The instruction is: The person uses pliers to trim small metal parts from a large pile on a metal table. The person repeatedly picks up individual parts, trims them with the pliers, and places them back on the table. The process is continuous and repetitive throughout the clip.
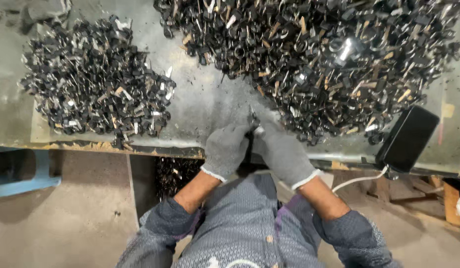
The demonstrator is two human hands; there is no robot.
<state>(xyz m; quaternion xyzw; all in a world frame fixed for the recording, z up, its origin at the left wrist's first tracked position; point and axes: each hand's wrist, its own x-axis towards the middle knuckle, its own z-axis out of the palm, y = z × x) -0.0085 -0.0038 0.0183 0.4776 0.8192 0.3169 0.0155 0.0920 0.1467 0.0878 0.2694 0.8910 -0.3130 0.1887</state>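
Both of my hands wear grey knit gloves and meet at the near edge of a grey metal worktable (205, 99). My left hand (226, 149) and my right hand (283, 151) together pinch a small dark metal part (253, 121) with a thin pin sticking up from it. A large heap of black and tan small parts (319, 54) lies just beyond my right hand. A smaller heap of similar dark parts (96, 84) sits to the left of my left hand.
A black phone (407, 138) leans at the table's right front edge with a white cable (359, 179) running from it. More dark parts lie in a bin (175, 173) under the table. A blue stool (21, 173) stands at left on the concrete floor.
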